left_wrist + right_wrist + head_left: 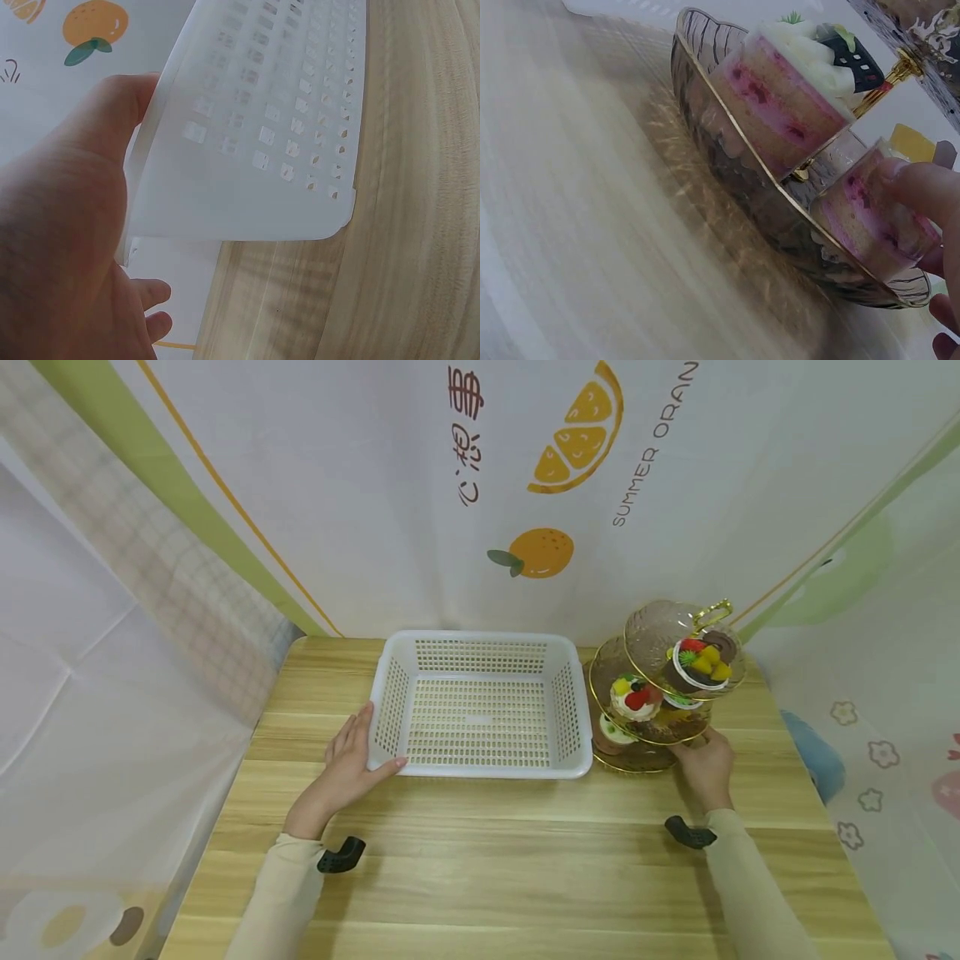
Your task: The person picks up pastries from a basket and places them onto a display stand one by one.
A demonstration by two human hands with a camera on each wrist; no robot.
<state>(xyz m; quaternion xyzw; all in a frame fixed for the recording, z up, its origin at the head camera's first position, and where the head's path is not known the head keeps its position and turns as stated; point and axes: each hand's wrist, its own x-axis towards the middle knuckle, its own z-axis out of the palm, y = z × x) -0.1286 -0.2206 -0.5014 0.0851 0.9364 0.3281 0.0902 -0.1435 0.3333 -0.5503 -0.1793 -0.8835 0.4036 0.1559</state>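
A white plastic basket [480, 772] with perforated walls stands on the table. My left hand [350, 764] lies against its near left corner, thumb on the front rim and fingers along the left side. In the left wrist view the thumb touches the basket's rim [147, 142]. To the right is a three-tier stand [651, 744] with gold-edged plates. My right hand [707, 767] reaches to the bottom plate and pinches a clear cup of layered pink cake [870, 206] between thumb and fingers. A second cake cup [784, 105] sits on the same plate, apart from my fingers.
A fruit tart [628, 703] sits on the middle plate, beside another cup partly hidden. On the top plate is a chocolate cup with fruit [697, 667], below the stand's gold handle [712, 612]. A printed curtain [420, 543] hangs close behind the wooden table [510, 860].
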